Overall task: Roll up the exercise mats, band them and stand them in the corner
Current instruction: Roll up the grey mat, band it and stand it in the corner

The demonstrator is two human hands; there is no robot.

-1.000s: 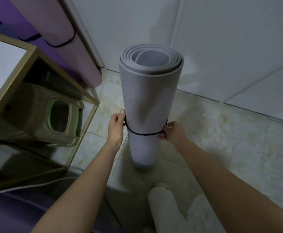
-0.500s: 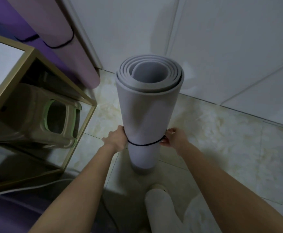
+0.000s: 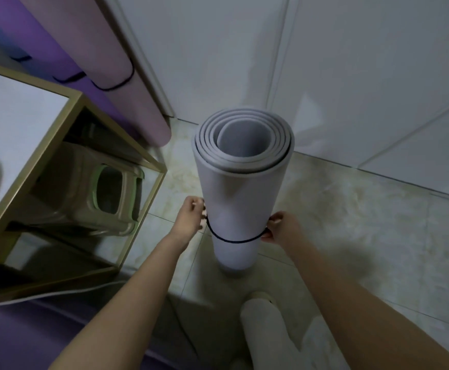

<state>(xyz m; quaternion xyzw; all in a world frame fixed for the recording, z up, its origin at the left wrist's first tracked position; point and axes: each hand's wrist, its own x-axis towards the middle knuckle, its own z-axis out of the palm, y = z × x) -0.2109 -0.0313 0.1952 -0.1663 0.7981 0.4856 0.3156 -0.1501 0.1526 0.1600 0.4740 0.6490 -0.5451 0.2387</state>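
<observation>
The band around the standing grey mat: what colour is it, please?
Black; the band shows best in the head view, low on the mat.

"How did the grey mat (image 3: pixel 242 204) stand?"

"Upright on the floor (image 3: pixel 351 236), rolled in a loose spiral with its open end up. A thin black band (image 3: pixel 234 241) circled its lower part."

"And the others?"

"A pink mat (image 3: pixel 116 76) and a purple mat (image 3: pixel 44 49) leaned, rolled, by the wall (image 3: pixel 218 49) to its left, each ringed by a dark band."
</observation>
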